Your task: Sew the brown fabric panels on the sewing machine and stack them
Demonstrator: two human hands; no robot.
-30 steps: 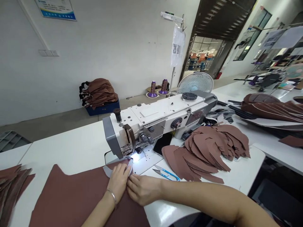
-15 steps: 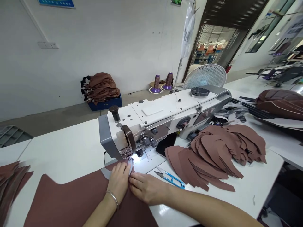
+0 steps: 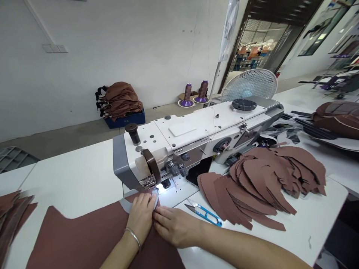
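A large brown fabric panel lies across the table, its edge with a pale grey strip running under the lit needle area of a white sewing machine. My left hand, with a silver bangle at the wrist, is bent over the panel, fingers together and holding it just in front of the presser foot. Close beside it, my right hand pinches the panel's edge, its fingertips partly hidden in the fold. Blue-handled thread snips lie open on the table, right of my right hand.
Cut brown pieces spread in a pile on the right, near a dark phone under the machine arm. More brown pieces lie at the left edge. Behind stand two thread cones, a fan and a blue crate.
The view has shifted slightly, so the machine and the pile sit a little differently in the picture. Both hands keep their places on the fabric by the needle.
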